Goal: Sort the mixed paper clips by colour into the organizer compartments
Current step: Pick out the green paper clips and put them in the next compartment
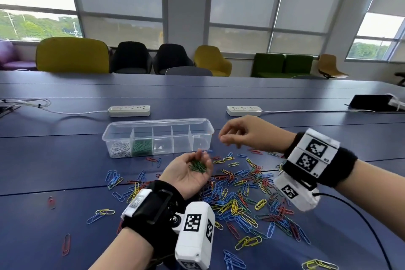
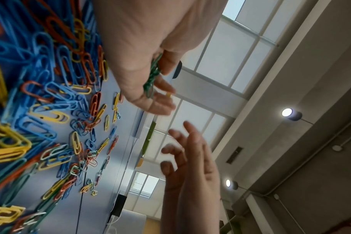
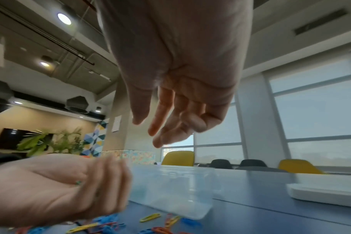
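left hand cupping green clips, frame centre | right hand hovering, fingers loose, holding nothing | clips looking light, slippery, tangling: pinch by wire loop | organizer just above

clear glossy plastic organizer, matt blue table

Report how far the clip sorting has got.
Done: white clips fill the organizer's first compartment, green clips the second.

In hand: the left hand cups a green bunch palm up; the right hand hovers with nothing visible in it.

Left: three compartments look nearly empty, and the mixed pile still covers the table.
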### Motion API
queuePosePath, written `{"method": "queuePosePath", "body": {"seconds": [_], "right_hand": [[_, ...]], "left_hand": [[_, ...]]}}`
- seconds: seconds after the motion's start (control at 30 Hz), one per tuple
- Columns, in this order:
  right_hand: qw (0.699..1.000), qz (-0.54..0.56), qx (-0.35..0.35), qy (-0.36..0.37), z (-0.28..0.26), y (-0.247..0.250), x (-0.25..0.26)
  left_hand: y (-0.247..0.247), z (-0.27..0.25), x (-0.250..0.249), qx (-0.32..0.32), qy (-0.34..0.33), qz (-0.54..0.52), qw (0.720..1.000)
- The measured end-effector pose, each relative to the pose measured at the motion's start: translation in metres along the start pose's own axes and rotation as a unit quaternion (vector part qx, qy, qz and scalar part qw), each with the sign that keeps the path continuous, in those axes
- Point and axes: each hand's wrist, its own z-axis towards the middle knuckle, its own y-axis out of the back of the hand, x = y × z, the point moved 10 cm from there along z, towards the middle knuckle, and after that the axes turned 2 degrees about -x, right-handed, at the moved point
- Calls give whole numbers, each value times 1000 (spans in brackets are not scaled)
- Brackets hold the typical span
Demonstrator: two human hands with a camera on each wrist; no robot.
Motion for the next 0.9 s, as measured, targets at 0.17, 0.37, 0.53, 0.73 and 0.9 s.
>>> {"method": "queuePosePath", "body": {"seconds": [0.17,0.37,0.53,0.73,0.9], "right_hand": [[982,-88,152,-67,-40,-10,-61],[963,-100,236,-86,-67,-29,-91],[953,-124,262,-92,-78,-48,-101],[957,-141,242,-78,-82,-49,-102],[975,-94,172,-102,-83,-24,-109]], "left_hand": [[-24,-6,-2,-4,-3,247,969],[-73,2,23,7,-79,875,477],[-68,22,49,-4,-56,958,280],[-61,30,42,-39,-73,963,255],[-54,35,42,-44,-56,960,270]]}}
